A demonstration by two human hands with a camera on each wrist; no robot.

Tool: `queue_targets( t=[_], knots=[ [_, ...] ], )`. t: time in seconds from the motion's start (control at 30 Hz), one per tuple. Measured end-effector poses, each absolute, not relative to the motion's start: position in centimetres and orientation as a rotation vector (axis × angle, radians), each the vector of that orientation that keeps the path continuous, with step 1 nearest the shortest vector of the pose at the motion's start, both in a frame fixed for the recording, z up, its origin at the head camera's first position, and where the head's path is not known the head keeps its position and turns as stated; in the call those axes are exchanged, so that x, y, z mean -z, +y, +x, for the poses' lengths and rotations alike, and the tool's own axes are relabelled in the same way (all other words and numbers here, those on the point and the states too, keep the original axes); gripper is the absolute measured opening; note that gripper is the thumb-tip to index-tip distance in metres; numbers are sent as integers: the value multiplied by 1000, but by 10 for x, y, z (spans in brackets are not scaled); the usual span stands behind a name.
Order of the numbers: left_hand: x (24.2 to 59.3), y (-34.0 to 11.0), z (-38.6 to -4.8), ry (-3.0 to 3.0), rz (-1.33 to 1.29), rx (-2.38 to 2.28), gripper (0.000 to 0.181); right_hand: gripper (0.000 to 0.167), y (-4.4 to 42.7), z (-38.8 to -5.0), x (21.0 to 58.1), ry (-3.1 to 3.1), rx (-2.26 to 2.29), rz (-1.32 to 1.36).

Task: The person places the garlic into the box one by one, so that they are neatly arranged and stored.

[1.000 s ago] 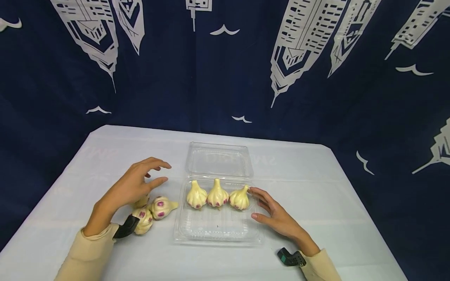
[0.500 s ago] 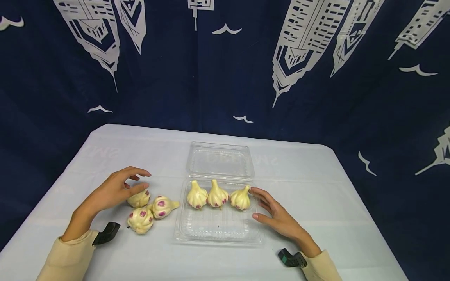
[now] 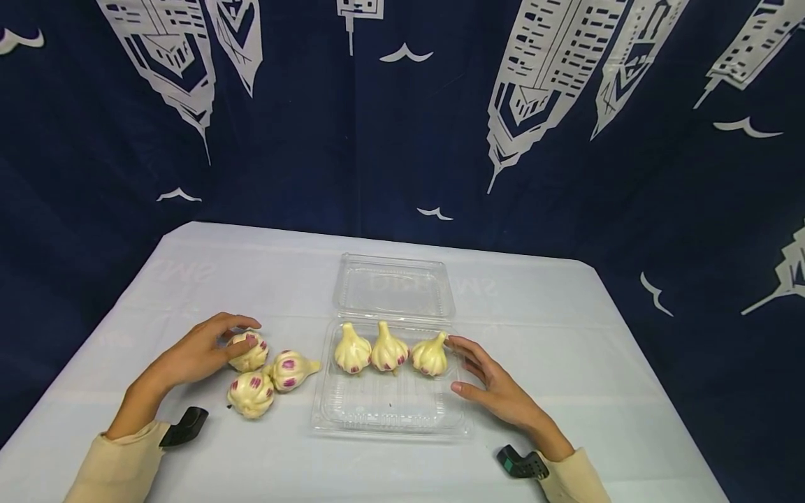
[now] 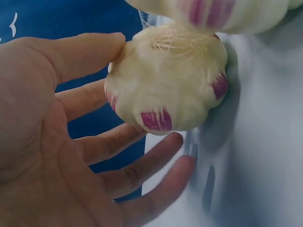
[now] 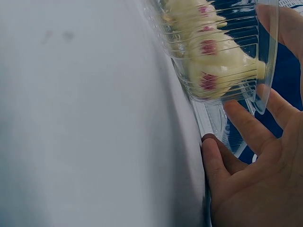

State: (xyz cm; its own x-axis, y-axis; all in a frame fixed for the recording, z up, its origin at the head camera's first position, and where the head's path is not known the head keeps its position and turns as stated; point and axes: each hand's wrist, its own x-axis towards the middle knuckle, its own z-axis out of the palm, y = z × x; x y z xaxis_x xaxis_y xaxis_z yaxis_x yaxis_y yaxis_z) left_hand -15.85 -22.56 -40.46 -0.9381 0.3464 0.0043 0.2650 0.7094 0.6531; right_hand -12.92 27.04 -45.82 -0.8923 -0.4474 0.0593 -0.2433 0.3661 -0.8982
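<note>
My left hand [image 3: 200, 349] is around the rearmost garlic bulb [image 3: 250, 351] of a loose group on the left. In the left wrist view, its thumb touches the bulb's edge, and some fingertips pass behind it. Two more bulbs sit close by: a front garlic bulb [image 3: 251, 395] and one garlic bulb [image 3: 291, 371] whose stem points toward the container. Three garlic bulbs [image 3: 390, 349] stand in a row along the back of the clear hinged plastic container [image 3: 390, 423]. At the container's right side rests my right hand [image 3: 493, 384], fingers relaxed and touching its wall and rim.
The container's lid [image 3: 395, 286] lies folded back behind the base. A white cloth [image 3: 541, 314] covers the table. Behind it hangs a dark blue curtain [image 3: 302, 154] with white building prints. Each wrist carries a black camera [image 3: 184, 426].
My left hand has moved left and down from above the table, onto the rearmost loose bulb. The right hand has stayed at the container's side.
</note>
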Motion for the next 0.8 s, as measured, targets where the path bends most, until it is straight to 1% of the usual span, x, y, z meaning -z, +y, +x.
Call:
queue_targets(
  t=[0.33,0.8],
  knots=[
    [409,-227,-159,2689,410,-1026,40,73,270,-129,458,2430,1546,-619],
    [406,-229,-158,2783,412,-1104,39,73,271,-129,459,2418,1549,-642]
  ],
)
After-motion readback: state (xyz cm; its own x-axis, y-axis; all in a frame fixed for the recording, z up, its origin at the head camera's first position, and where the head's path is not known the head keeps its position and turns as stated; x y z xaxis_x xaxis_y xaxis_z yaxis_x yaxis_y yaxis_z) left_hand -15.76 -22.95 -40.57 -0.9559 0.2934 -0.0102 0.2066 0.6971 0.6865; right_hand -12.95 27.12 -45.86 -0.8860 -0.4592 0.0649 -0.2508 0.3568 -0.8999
